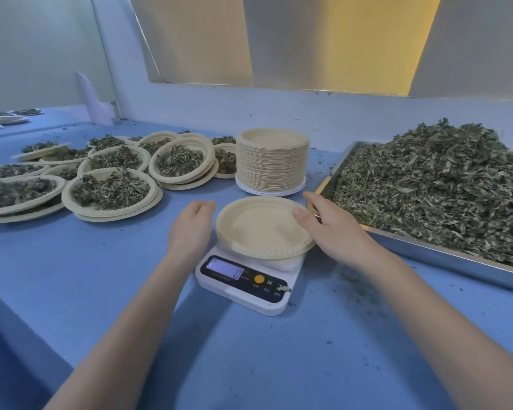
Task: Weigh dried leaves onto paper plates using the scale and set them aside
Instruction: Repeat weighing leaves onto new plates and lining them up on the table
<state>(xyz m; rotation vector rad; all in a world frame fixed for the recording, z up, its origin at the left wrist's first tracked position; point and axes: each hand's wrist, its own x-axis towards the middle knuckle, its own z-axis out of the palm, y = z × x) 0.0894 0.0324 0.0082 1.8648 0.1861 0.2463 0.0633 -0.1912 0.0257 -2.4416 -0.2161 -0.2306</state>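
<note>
Empty paper plate (261,229) sat open side up on the scale (245,279), slightly tilted; round, so no long axis. Scale display faced the person, long axis approx left-right. R hand (332,229) pinched the plate's right rim, thumb on top, fingers curled under. L hand (191,229) hovered just beside the plate's left edge, fingers relaxed, holding nothing. Both forearms reached in from the bottom. Stack of plates (272,161) stood behind the scale, filled plates (110,190) to the left, metal tray (427,253) heaped w/ dried leaves (433,190) on the right. Blue table (101,276), pale wall behind.
</note>
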